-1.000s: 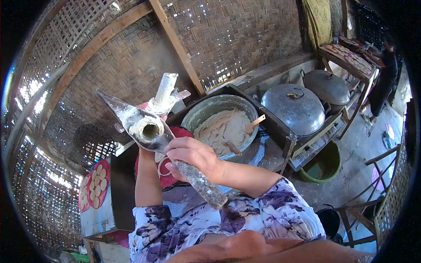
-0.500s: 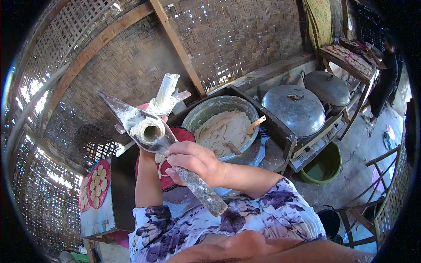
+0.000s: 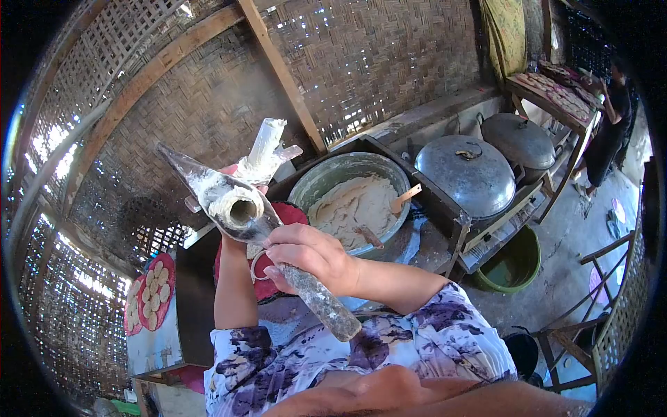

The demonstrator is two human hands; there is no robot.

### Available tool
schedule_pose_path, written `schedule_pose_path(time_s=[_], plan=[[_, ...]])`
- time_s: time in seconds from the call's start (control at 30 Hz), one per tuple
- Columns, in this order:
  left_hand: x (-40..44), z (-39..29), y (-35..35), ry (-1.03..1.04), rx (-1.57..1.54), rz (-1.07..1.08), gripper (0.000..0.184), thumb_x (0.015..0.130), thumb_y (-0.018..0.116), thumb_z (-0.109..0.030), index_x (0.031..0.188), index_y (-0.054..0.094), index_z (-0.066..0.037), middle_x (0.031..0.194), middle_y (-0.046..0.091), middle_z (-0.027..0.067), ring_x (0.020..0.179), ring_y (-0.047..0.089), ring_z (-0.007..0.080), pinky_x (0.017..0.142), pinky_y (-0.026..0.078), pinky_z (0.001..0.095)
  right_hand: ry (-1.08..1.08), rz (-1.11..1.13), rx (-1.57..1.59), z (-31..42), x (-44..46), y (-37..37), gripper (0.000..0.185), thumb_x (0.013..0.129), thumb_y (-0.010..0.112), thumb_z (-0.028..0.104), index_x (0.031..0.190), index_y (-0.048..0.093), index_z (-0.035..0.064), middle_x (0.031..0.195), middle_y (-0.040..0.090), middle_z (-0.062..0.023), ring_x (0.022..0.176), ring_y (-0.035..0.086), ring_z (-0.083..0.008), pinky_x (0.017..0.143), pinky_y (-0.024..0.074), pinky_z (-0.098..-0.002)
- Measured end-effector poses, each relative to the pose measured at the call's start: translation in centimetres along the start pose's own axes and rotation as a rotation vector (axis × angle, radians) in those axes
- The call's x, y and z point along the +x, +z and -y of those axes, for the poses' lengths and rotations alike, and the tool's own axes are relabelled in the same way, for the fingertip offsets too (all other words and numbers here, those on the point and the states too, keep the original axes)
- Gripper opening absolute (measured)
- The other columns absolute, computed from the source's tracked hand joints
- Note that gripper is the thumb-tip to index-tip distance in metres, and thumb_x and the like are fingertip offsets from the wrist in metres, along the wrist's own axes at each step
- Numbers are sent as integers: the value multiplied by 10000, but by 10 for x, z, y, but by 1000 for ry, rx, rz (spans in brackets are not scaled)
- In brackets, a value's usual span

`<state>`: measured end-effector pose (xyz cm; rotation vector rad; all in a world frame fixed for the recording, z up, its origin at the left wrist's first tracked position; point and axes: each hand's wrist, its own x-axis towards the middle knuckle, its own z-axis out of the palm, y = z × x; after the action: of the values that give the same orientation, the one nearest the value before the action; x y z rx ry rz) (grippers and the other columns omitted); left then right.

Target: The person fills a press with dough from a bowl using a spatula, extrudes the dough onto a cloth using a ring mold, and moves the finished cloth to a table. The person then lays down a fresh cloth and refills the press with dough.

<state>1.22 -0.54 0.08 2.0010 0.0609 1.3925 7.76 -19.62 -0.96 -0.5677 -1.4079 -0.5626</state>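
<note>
My right hand (image 3: 313,257) is wrapped round the worn, dough-flecked handle of a scoop-like spatula (image 3: 318,302). Its dark, pointed blade slants up to the left, with white dough smeared on it. Against the blade sits the open round end of a hollow tube (image 3: 243,210), thickly ringed with dough. My left hand (image 3: 234,244) is mostly hidden behind the blade; a few fingertips show, closed around the dough-coated tube tool. Just beyond, a white-coated cylinder (image 3: 266,142) with a wooden crosspiece sticks up. A large basin (image 3: 299,187) of pale dough stands to the right of both hands.
Below my hands is a red round tray (image 3: 290,214). Another red tray (image 3: 165,267) at left holds several dough rounds. Two lidded pots (image 3: 465,174) stand right of the basin, above a green tub (image 3: 517,267). A person (image 3: 615,115) stands by a far table.
The spatula and tube tool have shifted very slightly down and right, both grips unchanged. The far person's arm has moved at the far table.
</note>
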Motion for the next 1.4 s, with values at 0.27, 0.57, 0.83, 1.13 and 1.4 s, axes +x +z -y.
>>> schedule_pose_path(time_s=[0.27,0.57,0.83,1.13,1.4], plan=[[-2,-1,0,-74,-87,5,615,616,727,78,1128,402,-23,1015,525,119,928,560,201,792,503,294,22,-5,-30,-1,0,-1,324,675,700,96,930,518,14,904,540,-152,766,586,-299,651,500,-350],[-1,-4,2,90,122,10,590,620,743,40,1106,415,-20,1004,527,106,922,556,194,803,484,299,9,2,-6,-2,-1,-2,322,676,699,86,928,515,10,902,540,-154,740,586,-296,638,500,-346],[5,18,-2,152,196,-75,567,611,778,-38,1072,447,-17,992,525,92,913,549,186,793,476,306,-28,-10,69,14,2,-12,370,691,678,32,989,463,-1,926,562,-186,750,609,-271,608,518,-326],[-2,19,-20,82,268,-182,524,648,742,-18,1094,468,-18,1004,523,77,902,522,169,794,455,295,148,-179,227,34,-27,-101,310,841,544,194,1049,366,49,923,550,-211,771,602,-265,656,505,-352],[-13,-11,-50,-401,-1122,-378,276,828,592,-278,1060,526,-143,1040,576,55,1090,492,273,962,283,590,1034,-518,-352,20,-170,-192,125,803,535,15,903,462,1,832,530,-130,683,553,-191,629,481,-305]])
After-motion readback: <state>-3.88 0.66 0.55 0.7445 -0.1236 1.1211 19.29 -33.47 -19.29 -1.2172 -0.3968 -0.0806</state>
